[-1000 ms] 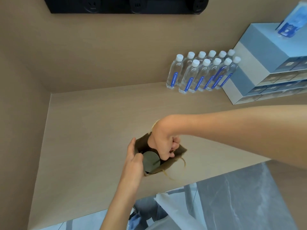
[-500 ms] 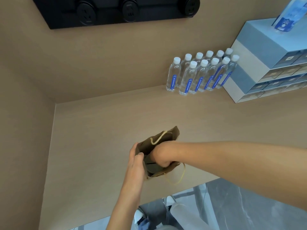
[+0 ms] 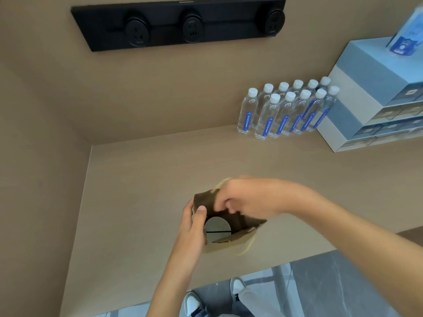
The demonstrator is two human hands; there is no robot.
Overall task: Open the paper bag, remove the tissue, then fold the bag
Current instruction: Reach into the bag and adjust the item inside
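Paper bag (image 3: 235,227): brown, standing open near the front edge of the desk (image 3: 142,179), a round grey item (image 3: 216,227) showing inside. Left hand (image 3: 193,221): gripping the bag's left rim, thumb lying over the edge. Right hand (image 3: 245,197): pinching the far rim, fingers curling inside. Cord handle (image 3: 248,244): hanging off the near side. Water bottles (image 3: 286,110): standing grouped at the back wall.

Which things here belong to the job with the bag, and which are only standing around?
Part of the job:
- brown paper bag, held open
- round grey item inside it
- left hand on the bag's left edge
- right hand on the far edge

Just standing around:
- water bottles
- blue and white boxes
- black socket strip
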